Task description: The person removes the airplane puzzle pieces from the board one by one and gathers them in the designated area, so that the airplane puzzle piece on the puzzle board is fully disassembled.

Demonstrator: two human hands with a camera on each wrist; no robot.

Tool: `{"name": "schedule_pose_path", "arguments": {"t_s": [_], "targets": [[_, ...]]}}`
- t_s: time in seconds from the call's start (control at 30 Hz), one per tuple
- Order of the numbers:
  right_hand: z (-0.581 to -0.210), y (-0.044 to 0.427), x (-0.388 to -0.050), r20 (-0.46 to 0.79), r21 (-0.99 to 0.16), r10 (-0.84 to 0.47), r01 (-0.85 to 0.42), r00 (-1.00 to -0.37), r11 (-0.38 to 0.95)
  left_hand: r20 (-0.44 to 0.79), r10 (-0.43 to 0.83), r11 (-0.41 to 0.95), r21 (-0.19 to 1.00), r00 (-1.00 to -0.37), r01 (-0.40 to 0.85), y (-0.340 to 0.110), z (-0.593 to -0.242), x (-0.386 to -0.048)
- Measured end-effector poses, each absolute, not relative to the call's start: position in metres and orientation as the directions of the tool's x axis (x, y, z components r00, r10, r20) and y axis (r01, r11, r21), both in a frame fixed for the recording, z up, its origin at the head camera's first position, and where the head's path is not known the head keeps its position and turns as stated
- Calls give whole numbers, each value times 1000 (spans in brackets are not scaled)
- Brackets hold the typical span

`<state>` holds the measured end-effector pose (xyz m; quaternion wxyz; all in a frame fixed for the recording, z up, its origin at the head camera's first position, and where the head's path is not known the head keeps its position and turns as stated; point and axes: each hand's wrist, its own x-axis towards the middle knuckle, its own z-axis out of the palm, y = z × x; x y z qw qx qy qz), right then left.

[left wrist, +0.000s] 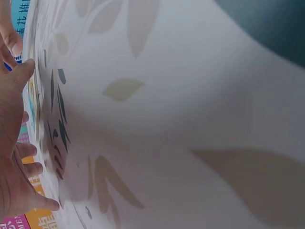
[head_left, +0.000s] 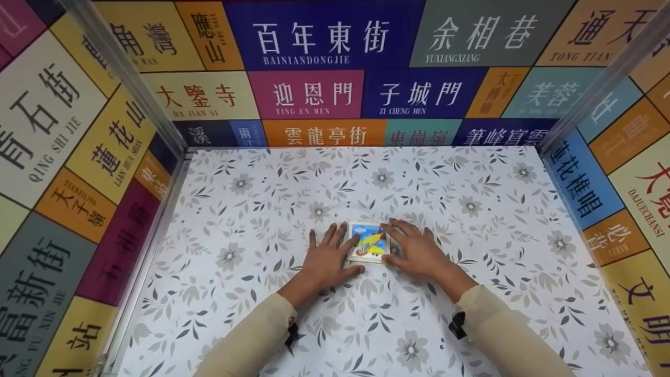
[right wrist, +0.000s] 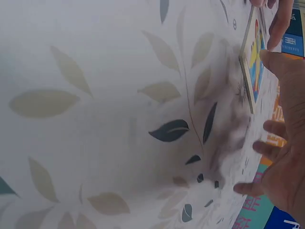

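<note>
A small, flat, square picture board (head_left: 369, 242), with a yellow airplane on a blue sky inside a pale frame, lies on the patterned tabletop. At its left side is my left hand (head_left: 325, 262), fingers spread, the index fingertip over the picture's left edge. My right hand (head_left: 420, 252) is at the other side, its thumb by the lower right corner and its index finger by the upper right one. In the right wrist view the pale edge of the board (right wrist: 246, 71) looks wood-like, and the right thumb overlaps the picture. Only a sliver of the board shows in the left wrist view.
The white tabletop (head_left: 251, 303) carries a grey flower and leaf print. Upright panels with colourful Chinese street-sign lettering enclose it: a back wall (head_left: 319, 94), a left wall (head_left: 78, 157) and a right wall (head_left: 623, 188). Clear edging (head_left: 123, 293) runs along the left side.
</note>
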<state>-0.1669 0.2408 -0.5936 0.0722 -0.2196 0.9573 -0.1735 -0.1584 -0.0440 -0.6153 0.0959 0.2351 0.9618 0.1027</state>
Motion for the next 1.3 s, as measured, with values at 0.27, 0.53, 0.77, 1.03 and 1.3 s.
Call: {"name": "schedule_pose_path", "arguments": {"t_s": [0.27,0.53,0.77,1.03,1.3], "targets": [[-598,234,-167,-97,-376,-479,-414,-872,829,-136,485,860,256,-864,442,-41,-616,-158],[-595,233,-171,-95,-384,-483,-415,-871,825,-137,479,863,251,-867,438,-37,-619,-158],[-593,233,-174,-98,-392,-497,-425,-862,816,-146,471,869,246,-870,429,-33,-621,-159],[-587,226,-177,-48,-413,-529,-465,-847,783,-140,450,879,245,-882,410,-31,-619,-159],[-581,204,-184,-71,-543,-524,-408,-849,734,-143,455,877,242,-879,415,-31,-620,-160]]}}
